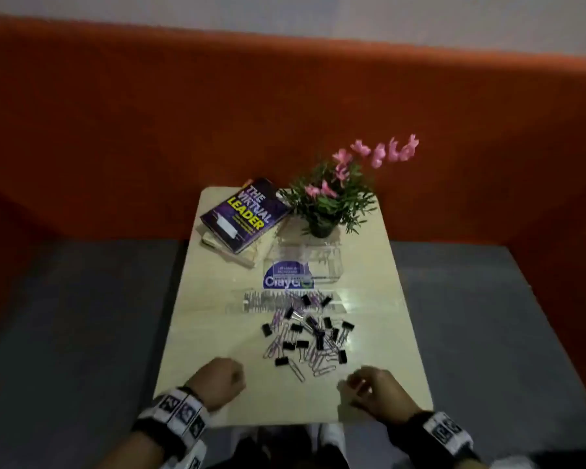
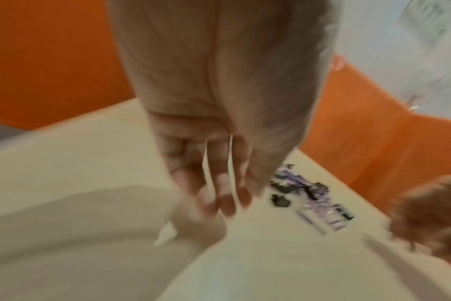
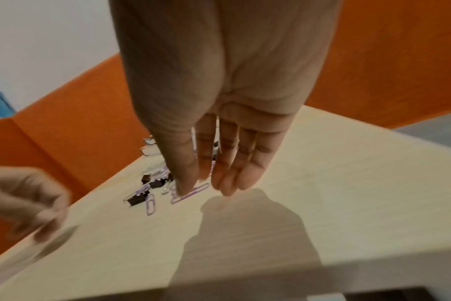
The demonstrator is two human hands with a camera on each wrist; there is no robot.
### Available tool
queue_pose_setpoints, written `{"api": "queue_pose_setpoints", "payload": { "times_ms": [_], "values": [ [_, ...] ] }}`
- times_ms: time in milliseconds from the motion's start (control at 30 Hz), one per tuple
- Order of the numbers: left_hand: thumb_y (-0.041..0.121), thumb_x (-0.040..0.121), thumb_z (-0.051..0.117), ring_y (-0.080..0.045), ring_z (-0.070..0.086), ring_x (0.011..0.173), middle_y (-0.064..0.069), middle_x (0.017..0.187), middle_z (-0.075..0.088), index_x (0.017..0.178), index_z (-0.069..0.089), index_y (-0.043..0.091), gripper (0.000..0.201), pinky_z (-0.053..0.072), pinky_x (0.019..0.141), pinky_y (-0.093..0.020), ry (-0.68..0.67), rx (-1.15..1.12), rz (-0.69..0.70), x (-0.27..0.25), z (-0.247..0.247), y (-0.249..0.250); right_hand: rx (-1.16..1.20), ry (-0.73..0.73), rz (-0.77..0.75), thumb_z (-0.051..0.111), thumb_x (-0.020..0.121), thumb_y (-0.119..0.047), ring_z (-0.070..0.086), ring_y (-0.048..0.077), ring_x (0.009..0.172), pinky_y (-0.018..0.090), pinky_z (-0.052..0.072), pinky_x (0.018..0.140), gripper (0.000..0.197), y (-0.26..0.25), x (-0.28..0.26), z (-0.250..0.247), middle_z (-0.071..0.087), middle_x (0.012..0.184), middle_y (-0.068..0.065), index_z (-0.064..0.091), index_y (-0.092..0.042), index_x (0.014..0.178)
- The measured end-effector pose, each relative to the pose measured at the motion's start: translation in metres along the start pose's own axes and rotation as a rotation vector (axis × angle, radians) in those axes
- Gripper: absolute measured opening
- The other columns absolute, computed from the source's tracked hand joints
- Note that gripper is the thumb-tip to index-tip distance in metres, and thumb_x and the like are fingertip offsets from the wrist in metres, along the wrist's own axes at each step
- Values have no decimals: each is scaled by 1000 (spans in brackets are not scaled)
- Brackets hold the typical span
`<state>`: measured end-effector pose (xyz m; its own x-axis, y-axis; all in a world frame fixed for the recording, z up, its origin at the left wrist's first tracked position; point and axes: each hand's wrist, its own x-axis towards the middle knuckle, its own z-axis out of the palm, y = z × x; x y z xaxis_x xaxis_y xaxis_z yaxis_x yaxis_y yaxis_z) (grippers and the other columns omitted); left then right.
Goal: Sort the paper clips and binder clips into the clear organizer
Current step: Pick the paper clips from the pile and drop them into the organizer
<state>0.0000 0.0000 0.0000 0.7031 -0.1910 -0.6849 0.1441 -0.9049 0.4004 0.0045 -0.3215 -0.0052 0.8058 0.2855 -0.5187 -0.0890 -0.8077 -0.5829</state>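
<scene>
A mixed pile of black binder clips and purple paper clips [image 1: 305, 336] lies in the middle of the pale table [image 1: 214, 336]. Beyond it stands the clear organizer [image 1: 329, 265] with a blue label. My left hand [image 1: 237, 376] hovers near the front edge, left of the pile; in the left wrist view its fingers [image 2: 224, 201] hang loosely and hold nothing. My right hand [image 1: 357, 380] sits right of the pile with straight fingers [image 3: 229, 179]. Its thumb tip overlaps a purple paper clip [image 3: 193, 194]; I cannot tell if they touch.
A clear ribbed piece [image 1: 268, 301] lies between pile and organizer. At the back stand a stack of books [image 1: 244, 218] and a potted plant with pink flowers [image 1: 332, 198]. An orange sofa [image 1: 115, 130] surrounds the table on grey floor [image 1: 65, 316].
</scene>
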Motion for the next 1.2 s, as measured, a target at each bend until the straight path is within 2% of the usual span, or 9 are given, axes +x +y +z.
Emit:
{"api": "queue_pose_setpoints", "payload": {
  "times_ms": [33, 100, 233, 367, 533, 667, 733, 967, 1200],
  "values": [
    [21, 90, 54, -25, 67, 92, -5, 87, 69, 74, 57, 23, 17, 52, 81, -30, 65, -38, 39, 10, 0, 7, -9, 8, -28, 71, 75, -26, 61, 3, 68, 23, 51, 66, 6, -1, 8, 2, 64, 79, -6, 67, -26, 80],
    [16, 92, 58, -25, 66, 94, 0, 87, 62, 84, 63, 20, 10, 50, 81, -29, 172, -107, 86, 21, -1, 29, -94, 18, -89, 67, 74, -13, 62, 14, 80, 25, 50, 71, 24, -10, 21, 5, 61, 94, -2, 67, -21, 96],
    [16, 94, 60, -24, 60, 103, -5, 108, 61, 108, 64, 10, 16, 48, 89, -32, 257, -24, 139, 39, 9, 67, -265, 10, -239, 59, 73, -9, 59, 23, 92, 31, 50, 72, 32, -19, 39, 20, 57, 105, 2, 63, -22, 103],
    [20, 95, 61, -29, 60, 104, -14, 116, 61, 112, 59, 3, 24, 50, 90, -38, 426, -82, -100, 52, 8, 75, -358, 50, -258, 61, 75, -9, 56, 28, 98, 39, 53, 70, 38, -25, 51, 21, 56, 110, 8, 57, -14, 112],
    [32, 89, 71, -29, 63, 107, -12, 116, 66, 114, 62, 5, 38, 51, 88, -36, 397, -239, -299, 56, 7, 70, -372, 49, -289, 67, 76, -17, 60, 25, 86, 36, 54, 60, 31, -21, 66, 20, 56, 102, 3, 57, -21, 105],
    [27, 87, 73, -29, 67, 97, -10, 106, 71, 101, 69, 6, 25, 54, 84, -36, 376, -289, -340, 61, 5, 76, -388, 37, -307, 68, 75, -20, 59, 26, 79, 35, 51, 56, 20, -23, 71, 20, 55, 94, 3, 57, -19, 92],
    [22, 88, 72, -28, 67, 90, -10, 98, 72, 91, 69, 5, 18, 54, 82, -35, 354, -328, -378, 62, 2, 80, -377, 23, -312, 68, 75, -20, 59, 27, 79, 35, 51, 57, 15, -25, 71, 19, 56, 95, 6, 60, -16, 88],
    [19, 90, 69, -33, 71, 93, -12, 101, 76, 96, 74, 4, 17, 55, 75, -32, 341, -323, -425, 67, -2, 85, -419, 18, -324, 69, 80, -23, 53, 28, 89, 38, 51, 60, 17, -21, 74, 24, 56, 101, 9, 61, -13, 91],
    [18, 94, 64, -33, 68, 99, -11, 109, 72, 105, 69, 6, 18, 51, 75, -33, 339, -291, -397, 63, -2, 90, -581, 78, -397, 66, 70, 0, 53, 26, 77, 35, 48, 50, 22, -13, 70, 30, 61, 85, 5, 56, -11, 86]
  ]
}}
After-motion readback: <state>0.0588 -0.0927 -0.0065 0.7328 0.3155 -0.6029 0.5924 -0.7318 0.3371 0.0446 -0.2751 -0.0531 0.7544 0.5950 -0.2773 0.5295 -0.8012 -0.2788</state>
